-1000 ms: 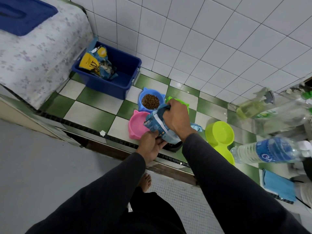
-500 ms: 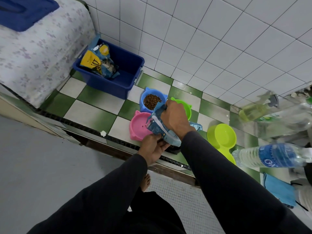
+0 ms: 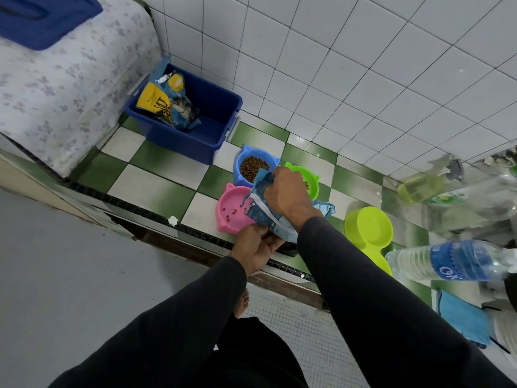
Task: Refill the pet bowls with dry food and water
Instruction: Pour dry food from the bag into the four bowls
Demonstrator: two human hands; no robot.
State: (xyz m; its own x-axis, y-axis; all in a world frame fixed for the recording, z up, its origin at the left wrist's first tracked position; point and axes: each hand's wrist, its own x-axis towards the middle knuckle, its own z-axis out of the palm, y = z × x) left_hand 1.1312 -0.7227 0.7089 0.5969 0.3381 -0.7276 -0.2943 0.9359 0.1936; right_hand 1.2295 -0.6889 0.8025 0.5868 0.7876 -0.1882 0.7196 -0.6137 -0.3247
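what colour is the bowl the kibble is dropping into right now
Pink: the pink bowl, with a few kibble pieces in it, seen in the head view.

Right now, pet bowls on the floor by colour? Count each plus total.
Blue: 1, the blue bowl, full of kibble
Pink: 1, the pink bowl, a few kibbles in it
Green: 1, the green bowl, partly behind the right hand
Yellow-green: 1, the double bowl, no food visible in it
Total: 4
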